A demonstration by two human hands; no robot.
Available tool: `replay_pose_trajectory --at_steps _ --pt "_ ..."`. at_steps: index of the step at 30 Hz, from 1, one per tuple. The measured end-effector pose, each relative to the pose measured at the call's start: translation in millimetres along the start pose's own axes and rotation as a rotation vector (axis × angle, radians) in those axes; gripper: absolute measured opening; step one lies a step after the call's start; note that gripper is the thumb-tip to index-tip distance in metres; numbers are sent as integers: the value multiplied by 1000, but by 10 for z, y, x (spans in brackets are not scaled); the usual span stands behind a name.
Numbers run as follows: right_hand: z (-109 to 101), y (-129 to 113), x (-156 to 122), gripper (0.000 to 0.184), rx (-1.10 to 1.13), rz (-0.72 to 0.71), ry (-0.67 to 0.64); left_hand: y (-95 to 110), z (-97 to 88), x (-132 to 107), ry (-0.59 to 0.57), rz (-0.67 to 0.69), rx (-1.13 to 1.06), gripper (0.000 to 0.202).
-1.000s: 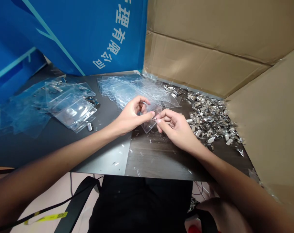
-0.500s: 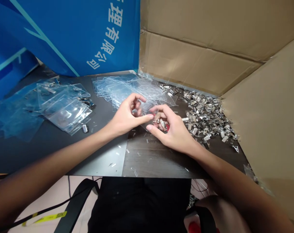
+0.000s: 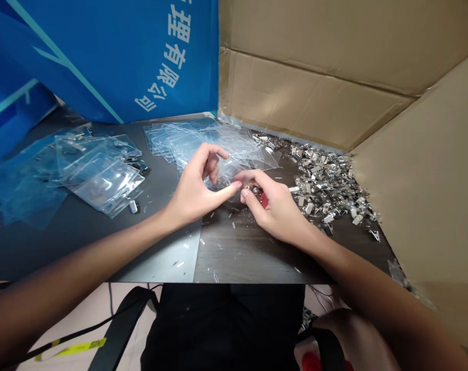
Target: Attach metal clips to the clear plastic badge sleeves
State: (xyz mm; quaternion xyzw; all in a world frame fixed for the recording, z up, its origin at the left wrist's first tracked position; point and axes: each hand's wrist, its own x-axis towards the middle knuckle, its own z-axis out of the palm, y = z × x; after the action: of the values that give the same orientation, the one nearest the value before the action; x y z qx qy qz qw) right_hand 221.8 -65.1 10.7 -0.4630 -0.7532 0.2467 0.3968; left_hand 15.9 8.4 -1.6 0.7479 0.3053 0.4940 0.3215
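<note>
My left hand (image 3: 197, 183) is closed, its thumb reaching right and its fingers curled at a clear plastic badge sleeve (image 3: 228, 169), which is hard to tell from the sleeves behind it. Close beside it, my right hand (image 3: 274, 203) pinches thumb and forefinger together near my left thumb tip. A metal badge clip (image 3: 254, 189) shows partly inside the curl of my right hand, the rest hidden by the fingers. A small red patch shows beside my right palm; I cannot tell what it is.
Loose clear sleeves (image 3: 172, 141) lie behind my hands. A heap of metal clips (image 3: 322, 178) covers the right side. Sleeves with clips attached (image 3: 102, 178) are piled at left. Small clear slips (image 3: 214, 275) litter the dark table (image 3: 249, 257). Cardboard (image 3: 314, 103) walls the back and right.
My right thumb and forefinger have closed together, and the clip between them is more hidden now. My left hand has shifted slightly left. The view has moved a little.
</note>
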Motion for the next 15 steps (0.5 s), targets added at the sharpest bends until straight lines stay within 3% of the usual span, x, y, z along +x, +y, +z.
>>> replay_pose_trajectory --at_steps 3,8,15 --pt "18 51 8 27 1 -25 -30 -23 -35 29 -45 -56 -31 47" --pt "5 75 21 35 9 -11 -99 -36 -123 121 -248 -211 -163 49" --pt "-23 61 38 38 -12 -9 -115 -40 -83 104 -168 -166 -98 45"
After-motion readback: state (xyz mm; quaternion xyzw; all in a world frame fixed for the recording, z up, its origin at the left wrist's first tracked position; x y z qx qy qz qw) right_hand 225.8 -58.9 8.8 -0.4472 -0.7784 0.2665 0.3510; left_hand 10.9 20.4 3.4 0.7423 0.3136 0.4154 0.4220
